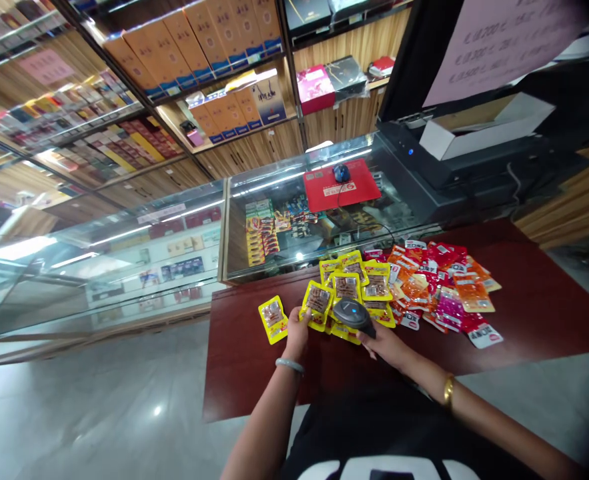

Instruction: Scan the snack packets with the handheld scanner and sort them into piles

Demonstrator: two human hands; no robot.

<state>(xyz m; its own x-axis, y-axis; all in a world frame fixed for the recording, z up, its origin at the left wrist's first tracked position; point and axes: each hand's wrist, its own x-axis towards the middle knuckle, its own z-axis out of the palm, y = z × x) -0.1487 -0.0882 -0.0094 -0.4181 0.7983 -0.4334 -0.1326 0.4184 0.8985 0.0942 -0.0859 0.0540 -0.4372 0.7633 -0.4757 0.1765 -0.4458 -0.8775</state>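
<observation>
My left hand (pixel 298 331) pinches the lower left edge of a yellow snack packet (pixel 317 305) with a clear window showing brown food. In my right hand (pixel 385 345) is a black handheld barcode scanner (pixel 353 313), a small blue light glowing on its top. The scanner's head hangs over a heap of like yellow packets (pixel 377 280) and hides part of them. A single yellow packet (pixel 273 320) lies apart, left of my left hand. To the right of the heap spreads a pile of red, orange and purple snack packets (pixel 427 287).
The packets lie on a dark red-brown table (pixel 244 373). Behind it stands a glass display counter (pixel 274 267), with a red mat (pixel 319 193) and a computer mouse (pixel 341 173) on top. A black machine holding an open white box (pixel 454 143) is at right. Shelves of boxed goods line the back.
</observation>
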